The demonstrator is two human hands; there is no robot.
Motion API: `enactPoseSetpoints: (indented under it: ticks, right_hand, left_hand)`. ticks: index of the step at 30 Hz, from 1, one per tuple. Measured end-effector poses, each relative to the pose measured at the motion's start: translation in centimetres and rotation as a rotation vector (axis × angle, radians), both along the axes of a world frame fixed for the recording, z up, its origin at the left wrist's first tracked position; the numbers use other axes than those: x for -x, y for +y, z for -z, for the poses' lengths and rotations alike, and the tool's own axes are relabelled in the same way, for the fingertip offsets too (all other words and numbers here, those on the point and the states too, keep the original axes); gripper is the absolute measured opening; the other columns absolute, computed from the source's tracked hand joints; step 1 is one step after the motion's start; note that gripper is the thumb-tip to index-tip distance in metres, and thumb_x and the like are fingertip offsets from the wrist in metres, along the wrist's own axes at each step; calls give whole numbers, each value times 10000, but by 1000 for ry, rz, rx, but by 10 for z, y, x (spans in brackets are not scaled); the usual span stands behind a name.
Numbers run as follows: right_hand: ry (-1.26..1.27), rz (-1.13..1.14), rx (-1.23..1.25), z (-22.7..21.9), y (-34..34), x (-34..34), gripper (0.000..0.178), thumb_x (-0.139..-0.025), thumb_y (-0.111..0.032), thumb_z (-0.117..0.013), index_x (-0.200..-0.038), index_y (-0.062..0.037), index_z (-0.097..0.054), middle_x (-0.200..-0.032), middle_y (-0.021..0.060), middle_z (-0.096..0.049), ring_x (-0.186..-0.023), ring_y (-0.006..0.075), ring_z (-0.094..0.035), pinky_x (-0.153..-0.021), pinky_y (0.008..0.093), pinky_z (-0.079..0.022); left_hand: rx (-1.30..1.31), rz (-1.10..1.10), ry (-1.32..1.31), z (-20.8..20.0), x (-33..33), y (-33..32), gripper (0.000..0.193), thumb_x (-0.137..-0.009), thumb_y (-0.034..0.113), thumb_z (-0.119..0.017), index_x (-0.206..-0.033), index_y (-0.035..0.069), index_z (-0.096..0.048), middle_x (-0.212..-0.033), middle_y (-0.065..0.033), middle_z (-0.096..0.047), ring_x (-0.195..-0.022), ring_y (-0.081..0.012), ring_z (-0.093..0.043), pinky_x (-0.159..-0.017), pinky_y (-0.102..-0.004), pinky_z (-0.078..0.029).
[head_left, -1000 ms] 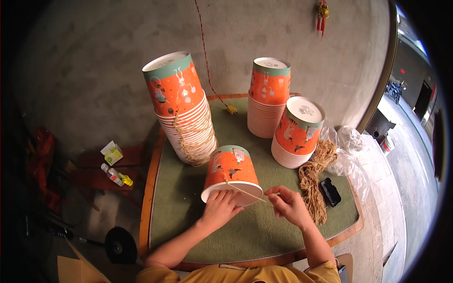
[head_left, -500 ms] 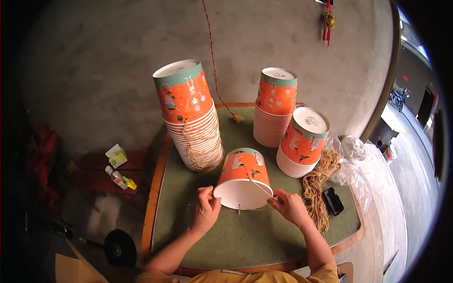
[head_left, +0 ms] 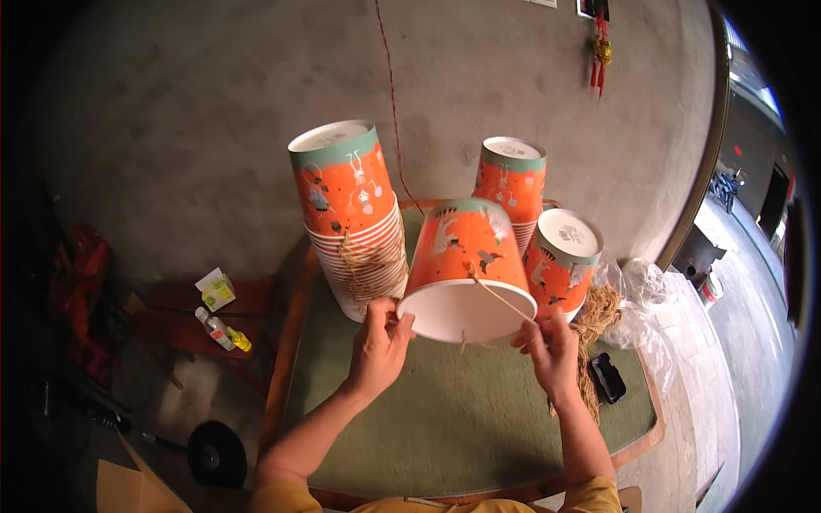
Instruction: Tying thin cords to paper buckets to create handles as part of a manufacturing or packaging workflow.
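An orange paper bucket (head_left: 466,248) with a green band is held up off the table, tilted so its white inside faces me. My left hand (head_left: 380,346) pinches its rim at the left. At the right rim my right hand (head_left: 550,349) is closed on the bucket's edge and the thin cord (head_left: 506,303) strung across its front. Another short cord end (head_left: 463,342) hangs at the lower rim. Upside-down bucket stacks stand behind: a tall one (head_left: 346,188) wound with twine, one at the back (head_left: 510,179), partly hidden, and a shorter one (head_left: 556,272) at right.
A twine bundle (head_left: 600,308), a clear plastic bag (head_left: 641,338) and a black tray (head_left: 607,378) lie on the right of the green-topped table (head_left: 410,436). Bottles (head_left: 218,329) and a small carton (head_left: 215,289) sit on a red bench at left, near a black disc (head_left: 215,453).
Both hands have raised the bucket from near the tabletop, moving it up and slightly right. It now covers part of the back stack. The view has shifted a little.
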State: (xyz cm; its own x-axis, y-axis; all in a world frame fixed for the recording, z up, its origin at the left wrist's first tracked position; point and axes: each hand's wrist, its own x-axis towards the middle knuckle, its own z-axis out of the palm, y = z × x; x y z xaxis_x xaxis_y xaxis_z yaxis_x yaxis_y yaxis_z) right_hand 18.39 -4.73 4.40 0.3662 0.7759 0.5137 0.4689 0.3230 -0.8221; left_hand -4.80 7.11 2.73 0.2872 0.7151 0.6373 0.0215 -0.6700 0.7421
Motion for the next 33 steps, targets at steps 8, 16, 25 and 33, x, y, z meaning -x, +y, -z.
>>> enactPoseSetpoints:
  ticks: [8, 16, 25, 33]
  right_hand:
    - [248, -22, -185, -8, 26, 6, 108, -1007, -121, -551, -1039, -29, -504, -741, 61, -675, -658, 112, -648, -569, 231, -493]
    - [361, -108, -14, -20, 41, -5, 199, -1010, -202, -569, -894, -44, -533, -629, -12, -559, -474, 51, -490, -429, 207, -368]
    - [334, -149, 355, -11, 49, -17, 335, -1006, -332, -540, -838, -43, -569, -549, -15, -508, -434, 69, -459, -421, 232, -338]
    - [571, -237, 448, 4, 61, -33, 361, -1007, -371, -500, -852, -53, -573, -547, 24, -556, -438, 107, -520, -413, 235, -362]
  left_hand:
    - [-264, -184, -41, -24, -20, 15, 282, -940, 16, -583, -1188, -9, -451, -940, -147, -615, -770, -252, -636, -709, -366, -517]
    - [130, -136, 50, -15, -11, 20, 422, -885, 15, -585, -1303, 22, -529, -727, -47, -516, -625, -127, -501, -614, -298, -465]
    - [144, -143, 119, -13, -8, 29, 322, -943, 82, -581, -1263, 39, -577, -693, -26, -485, -629, -117, -486, -620, -282, -446]
    - [-173, -19, 307, -32, -4, 24, 348, -972, 274, -627, -1244, 58, -603, -949, -42, -529, -810, -116, -520, -718, -256, -453]
